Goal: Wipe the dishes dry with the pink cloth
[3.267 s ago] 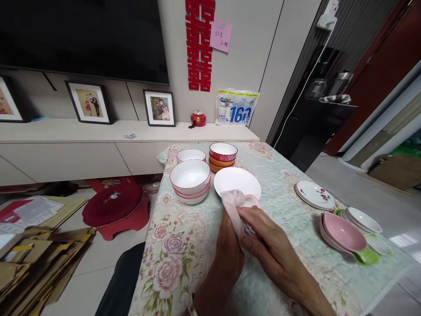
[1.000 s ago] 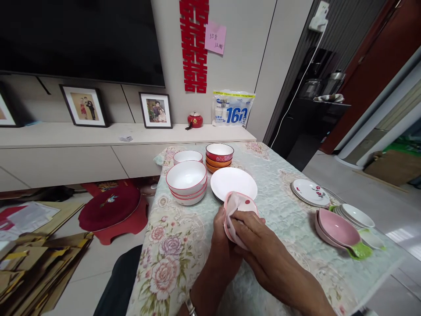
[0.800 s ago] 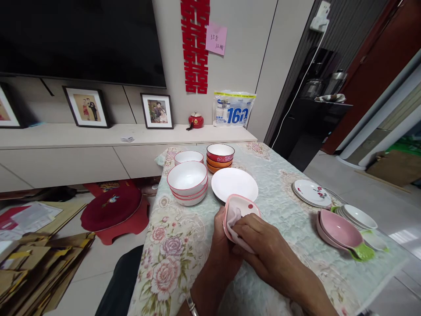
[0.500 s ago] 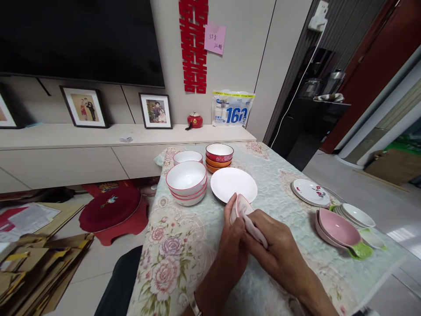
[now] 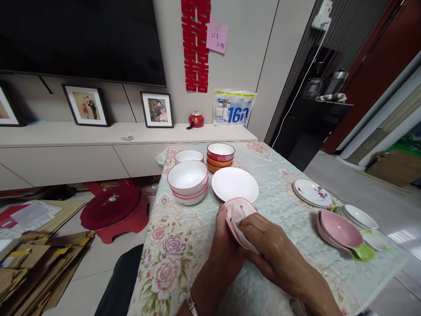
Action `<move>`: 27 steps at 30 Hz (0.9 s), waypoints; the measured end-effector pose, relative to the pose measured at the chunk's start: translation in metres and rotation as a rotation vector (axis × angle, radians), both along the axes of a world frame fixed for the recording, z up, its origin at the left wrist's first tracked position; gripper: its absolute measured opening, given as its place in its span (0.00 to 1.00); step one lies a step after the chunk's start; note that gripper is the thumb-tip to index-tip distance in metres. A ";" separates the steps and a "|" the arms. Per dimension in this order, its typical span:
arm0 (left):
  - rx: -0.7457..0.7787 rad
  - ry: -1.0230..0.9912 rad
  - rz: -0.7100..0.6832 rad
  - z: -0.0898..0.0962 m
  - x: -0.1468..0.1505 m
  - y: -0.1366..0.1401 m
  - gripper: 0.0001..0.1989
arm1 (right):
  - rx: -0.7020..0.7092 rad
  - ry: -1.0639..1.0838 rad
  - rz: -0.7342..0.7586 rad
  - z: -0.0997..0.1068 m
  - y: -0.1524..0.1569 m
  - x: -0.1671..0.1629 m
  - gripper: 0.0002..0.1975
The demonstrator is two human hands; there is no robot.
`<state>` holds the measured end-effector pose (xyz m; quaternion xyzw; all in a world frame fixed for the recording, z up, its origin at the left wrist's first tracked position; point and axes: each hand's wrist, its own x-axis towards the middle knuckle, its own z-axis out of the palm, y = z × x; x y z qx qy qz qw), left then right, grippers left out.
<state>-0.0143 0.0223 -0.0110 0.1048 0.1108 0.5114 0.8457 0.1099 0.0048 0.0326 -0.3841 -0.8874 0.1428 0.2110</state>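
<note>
My left hand [image 5: 225, 248], at 7 o'clock of the small bowl [image 5: 247, 207], is curled round its side with the thumb by the pink rim. My right hand [image 5: 268, 237], at 4 o'clock, bunches up a cloth [image 5: 237, 215] and pushes it into the bowl. The bowl is tipped, held up over the table [image 5: 276, 184]. From here I can't see the fingers underneath.

I think I'm at the wiping step, doing the inside. The next move seems to call for a firm left hold while the right one rubs round the rim and into the corners.

A white plate [image 5: 235, 185] is near at 12 o'clock, white bowls [image 5: 187, 175] at 10, and a pink dish [image 5: 340, 230] well apart, just past 3.
</note>
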 end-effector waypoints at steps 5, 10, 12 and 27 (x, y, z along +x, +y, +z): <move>-0.049 0.083 0.032 0.005 -0.001 -0.002 0.28 | -0.043 0.119 -0.004 0.007 0.000 0.008 0.07; -0.081 0.159 0.053 0.002 0.000 -0.004 0.26 | -0.280 0.500 -0.003 0.010 0.004 0.021 0.13; 0.019 0.136 0.015 -0.001 0.001 -0.004 0.24 | -0.429 0.697 -0.101 0.004 0.008 0.030 0.17; 0.282 0.211 0.083 -0.001 0.008 -0.004 0.18 | -0.423 1.022 -0.387 -0.025 0.039 0.059 0.20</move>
